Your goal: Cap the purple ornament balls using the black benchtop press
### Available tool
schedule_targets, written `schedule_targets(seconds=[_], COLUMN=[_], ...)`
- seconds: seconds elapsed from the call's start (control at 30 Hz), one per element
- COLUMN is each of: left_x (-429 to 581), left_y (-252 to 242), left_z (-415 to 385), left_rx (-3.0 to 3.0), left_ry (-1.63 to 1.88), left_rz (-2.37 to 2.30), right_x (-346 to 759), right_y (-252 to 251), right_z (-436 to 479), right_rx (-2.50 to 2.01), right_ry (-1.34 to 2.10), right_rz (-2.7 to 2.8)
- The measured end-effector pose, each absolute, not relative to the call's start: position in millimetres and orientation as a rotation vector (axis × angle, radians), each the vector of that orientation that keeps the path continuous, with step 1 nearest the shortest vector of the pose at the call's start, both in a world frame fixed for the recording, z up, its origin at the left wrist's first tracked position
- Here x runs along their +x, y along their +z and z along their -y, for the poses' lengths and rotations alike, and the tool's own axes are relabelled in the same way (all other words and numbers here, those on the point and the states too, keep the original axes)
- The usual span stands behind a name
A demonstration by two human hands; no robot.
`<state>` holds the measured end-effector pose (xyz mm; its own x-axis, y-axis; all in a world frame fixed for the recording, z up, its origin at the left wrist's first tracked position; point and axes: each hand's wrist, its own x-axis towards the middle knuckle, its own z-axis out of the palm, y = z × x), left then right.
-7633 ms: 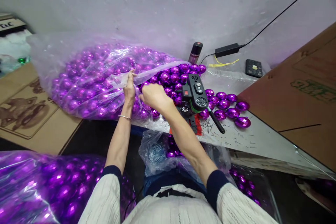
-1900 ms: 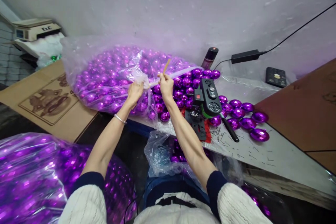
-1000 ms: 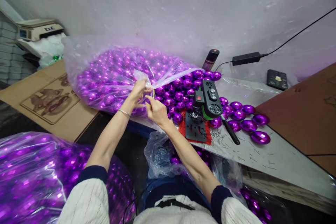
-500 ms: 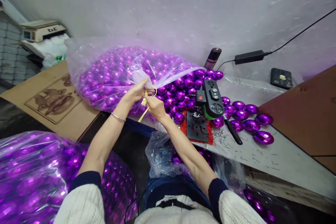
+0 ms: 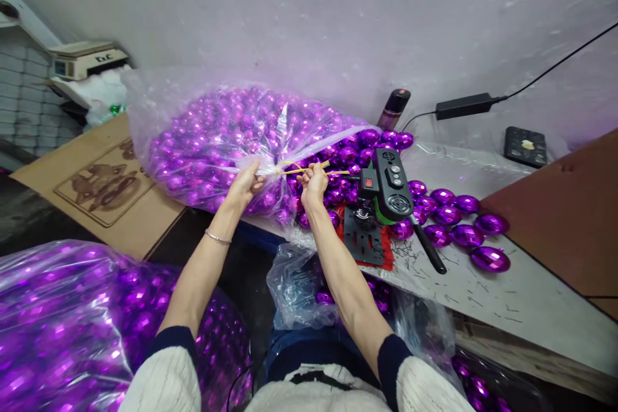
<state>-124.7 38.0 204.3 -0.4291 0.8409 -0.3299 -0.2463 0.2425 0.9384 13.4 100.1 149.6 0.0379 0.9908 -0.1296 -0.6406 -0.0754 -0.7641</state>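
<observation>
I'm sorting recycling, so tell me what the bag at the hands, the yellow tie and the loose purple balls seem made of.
Bag: clear plastic film, glossy, by its creases and highlights.
Yellow tie: thin strip, rather matte, perhaps plastic from its loose curve; too small to confirm.
Loose purple balls: probably plastic with a mirrored metallic coat, by their faceted glints.

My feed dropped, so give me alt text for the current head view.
The right hand grips a yellow tie at the gathered neck of a clear bag of purple balls, the left hand beside that neck. To the right, a black machine stands among loose purple balls on a white table.
</observation>
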Motion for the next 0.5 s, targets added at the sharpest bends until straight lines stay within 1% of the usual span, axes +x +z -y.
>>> schedule_targets(seconds=[0.07,0.13,0.2,0.27,0.3,0.37,0.43,0.5], left_x=[-122.9,-120.0,-112.6,-99.3,-91.4,-76.7,-67.9,-66.6], left_y=[206.9,212.4,218.4,221.5,221.3,217.2,209.9,202.0], left_z=[-28.1,-14.0,1.4,12.5,14.6,10.2,-3.1,-18.5], left_rx=[0.764,1.066,1.361,1.606,1.739,2.022,2.219,2.296], left_ry=[1.406,1.308,1.025,0.781,0.784,0.98,1.136,1.046], left_rz=[-1.712,-1.944,-2.01,-1.843,-1.746,-1.698,-1.858,-2.073], right_x=[14.4,17.1,19.3,20.2,20.3,20.8,22.0,23.5], right_y=[151.8,152.7,153.4,154.2,154.7,155.7,156.8,158.1], right_z=[-101.6,-101.7,-100.9,-99.6,-98.8,-96.9,-94.7,-92.4], right_rx=[-0.778,-0.758,-0.748,-0.752,-0.753,-0.752,-0.753,-0.753], right_ry=[1.474,1.467,1.458,1.448,1.442,1.425,1.407,1.404], right_rz=[0.58,0.584,0.589,0.594,0.599,0.615,0.648,0.716])
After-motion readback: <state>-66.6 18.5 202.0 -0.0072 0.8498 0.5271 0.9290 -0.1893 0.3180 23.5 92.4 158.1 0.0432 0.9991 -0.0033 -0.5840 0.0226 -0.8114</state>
